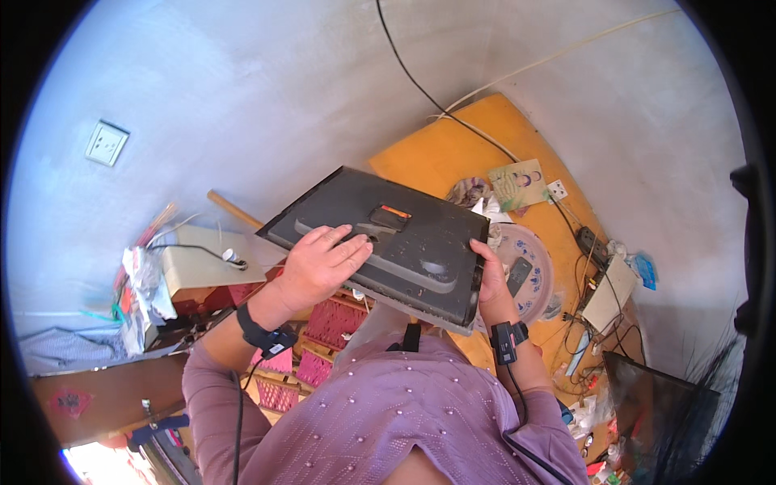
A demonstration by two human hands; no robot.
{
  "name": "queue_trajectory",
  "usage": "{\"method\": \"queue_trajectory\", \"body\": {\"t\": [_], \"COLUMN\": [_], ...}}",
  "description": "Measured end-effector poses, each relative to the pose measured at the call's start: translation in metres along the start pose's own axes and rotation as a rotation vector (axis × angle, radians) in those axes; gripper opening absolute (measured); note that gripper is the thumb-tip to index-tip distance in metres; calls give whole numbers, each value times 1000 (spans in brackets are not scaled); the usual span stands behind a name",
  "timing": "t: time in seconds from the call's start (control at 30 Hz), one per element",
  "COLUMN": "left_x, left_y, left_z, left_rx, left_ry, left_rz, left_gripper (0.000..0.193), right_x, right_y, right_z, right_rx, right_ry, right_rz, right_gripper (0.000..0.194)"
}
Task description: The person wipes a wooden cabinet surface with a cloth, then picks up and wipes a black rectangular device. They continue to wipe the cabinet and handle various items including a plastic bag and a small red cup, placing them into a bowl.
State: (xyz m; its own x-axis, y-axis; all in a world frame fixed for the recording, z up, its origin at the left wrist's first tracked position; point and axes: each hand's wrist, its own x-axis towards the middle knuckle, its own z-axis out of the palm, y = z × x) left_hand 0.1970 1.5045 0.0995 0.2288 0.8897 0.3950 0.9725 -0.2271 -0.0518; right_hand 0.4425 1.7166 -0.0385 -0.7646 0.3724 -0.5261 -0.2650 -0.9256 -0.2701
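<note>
A black flat-screen monitor or small TV (315, 200) is held in front of my body, its dusty plastic back facing up towards me. My right hand (494, 282) grips its right edge, thumb over the rim and the other fingers mostly hidden beneath. My left hand (324, 264) lies flat on the back, fingertips beside a small recess near the middle. An orange-red strip (395, 211) marks a rectangular recess (389, 218) just beyond those fingertips. The screen side is hidden. A strap with a small device sits on each wrist.
Behind the panel is an orange table (442, 145) with a patterned plate (542, 267) holding a remote control (519, 276). Cables and a power strip (591, 245) lie to the right, near a dark flat panel (655, 412). At left are a pale box (209, 257) and a wooden stick (233, 208).
</note>
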Motion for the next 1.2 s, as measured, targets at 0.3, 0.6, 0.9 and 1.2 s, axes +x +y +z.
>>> {"method": "queue_trajectory", "body": {"t": [0.3,0.6,0.9,1.2], "left_x": [-67,-199,-289,-274], "left_y": [31,18,133,177], "left_z": [-50,-16,-26,-31], "left_rx": [-607,-1804,-1909,-1960], "left_ry": [-110,61,522,762], "left_rz": [-672,-1340,-1555,-1599], "left_gripper": [86,69,58,57], "right_x": [-25,-18,-26,-10], "right_y": [0,34,96,106], "right_z": [-9,2,30,-15], "right_rx": [-192,-381,-577,-1057], "right_ry": [-196,-171,-119,-19], "right_rz": [7,171,248,-222], "right_gripper": [43,34,43,52]}}
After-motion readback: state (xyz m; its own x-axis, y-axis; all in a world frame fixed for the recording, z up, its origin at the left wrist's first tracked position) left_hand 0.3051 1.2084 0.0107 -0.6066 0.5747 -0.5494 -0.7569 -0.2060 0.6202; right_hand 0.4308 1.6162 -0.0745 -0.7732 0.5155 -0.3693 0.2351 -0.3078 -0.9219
